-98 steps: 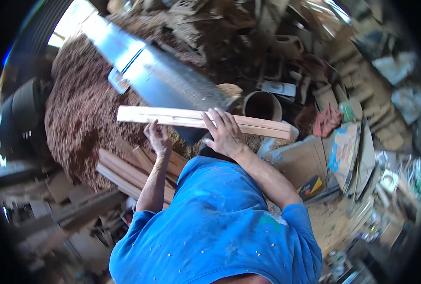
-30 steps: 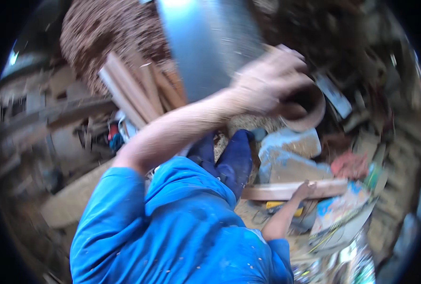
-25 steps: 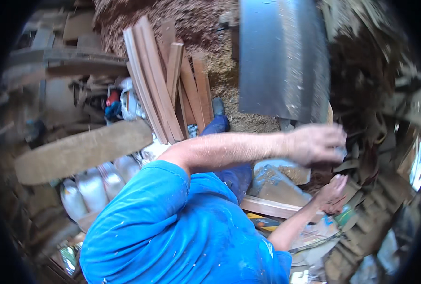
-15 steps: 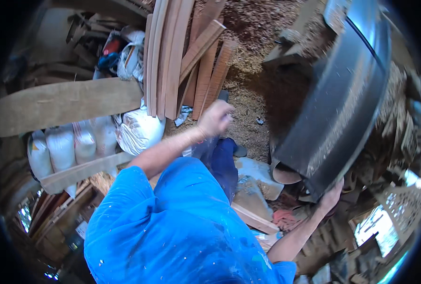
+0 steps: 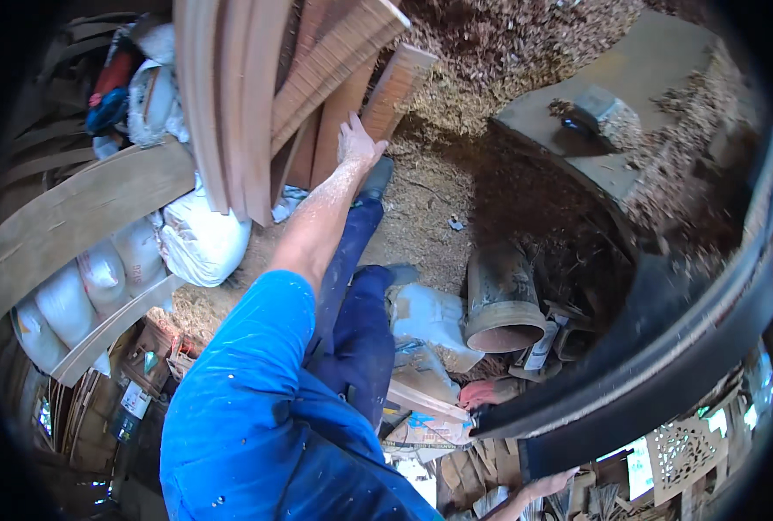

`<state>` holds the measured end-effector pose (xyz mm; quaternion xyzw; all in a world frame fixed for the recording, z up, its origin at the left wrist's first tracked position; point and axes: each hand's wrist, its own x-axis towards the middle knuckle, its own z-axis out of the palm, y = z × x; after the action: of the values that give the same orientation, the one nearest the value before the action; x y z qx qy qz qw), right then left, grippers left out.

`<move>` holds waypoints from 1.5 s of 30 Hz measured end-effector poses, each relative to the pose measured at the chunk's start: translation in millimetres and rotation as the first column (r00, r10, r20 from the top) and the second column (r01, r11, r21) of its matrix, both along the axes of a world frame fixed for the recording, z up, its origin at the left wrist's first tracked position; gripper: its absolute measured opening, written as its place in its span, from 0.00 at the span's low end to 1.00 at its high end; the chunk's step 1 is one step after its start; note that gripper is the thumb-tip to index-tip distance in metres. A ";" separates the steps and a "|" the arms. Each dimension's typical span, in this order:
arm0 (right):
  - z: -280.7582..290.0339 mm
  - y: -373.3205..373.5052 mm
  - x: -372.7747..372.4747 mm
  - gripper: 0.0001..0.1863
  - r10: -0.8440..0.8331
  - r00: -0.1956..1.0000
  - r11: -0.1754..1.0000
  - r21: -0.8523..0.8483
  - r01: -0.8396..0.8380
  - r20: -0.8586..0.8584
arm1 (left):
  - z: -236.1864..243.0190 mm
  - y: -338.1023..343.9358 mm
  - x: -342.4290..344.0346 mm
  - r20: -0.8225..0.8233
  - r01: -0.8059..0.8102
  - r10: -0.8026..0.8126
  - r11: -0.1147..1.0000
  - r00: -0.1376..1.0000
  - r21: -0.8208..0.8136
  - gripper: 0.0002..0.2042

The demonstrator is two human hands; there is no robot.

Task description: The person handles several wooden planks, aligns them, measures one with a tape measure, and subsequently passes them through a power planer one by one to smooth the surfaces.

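My left hand (image 5: 360,143) reaches forward with its fingers apart, at the near end of a reddish-brown plank (image 5: 395,87). Whether it touches the wood I cannot tell. More long planks (image 5: 260,113) lie side by side just left of it, one slanting across the others. Far to the lower right, my right hand (image 5: 550,483) is at the near end of a long dark, smooth slab (image 5: 612,430), its visible fingers stretched out along the lower edge. Pale dust lines the slab's rim. No held object shows in either hand.
Stuffed white sacks (image 5: 206,230) and a broad board (image 5: 82,208) are at the left. A wide pipe (image 5: 504,300) lies by a pale block (image 5: 434,317) beyond my legs. Wood shavings (image 5: 456,78) cover the ground ahead. A perforated panel (image 5: 682,451) stands lower right.
My left hand has moved forward to the planks and its fingers have spread. The view has shifted; the dark slab now sits lower and farther right, uncovering the pipe.
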<state>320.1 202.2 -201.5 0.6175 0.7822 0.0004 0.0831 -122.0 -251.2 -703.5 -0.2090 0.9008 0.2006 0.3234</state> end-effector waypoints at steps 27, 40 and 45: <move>-7.0 -0.1 18.6 0.21 0.372 0.918 0.922 -0.059 -0.382 -0.137 | 185.9 -114.7 32.3 -0.091 0.204 -0.183 0.835 0.979 0.511 0.47; -6.2 -37.5 -19.8 0.20 0.572 0.750 0.743 0.596 -0.303 -0.331 | 462.9 -111.1 -39.5 -0.194 0.271 0.353 -0.183 0.915 0.945 0.45; 62.1 -163.2 -87.2 0.30 0.656 0.126 0.572 0.381 -0.726 -0.745 | 560.3 -32.4 -4.7 -0.181 0.264 0.274 -0.305 0.944 0.915 0.45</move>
<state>232.9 39.0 -139.4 0.0992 0.9101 -0.2832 -0.2858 -126.7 -283.6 -143.2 0.1725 0.4004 0.8773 0.2007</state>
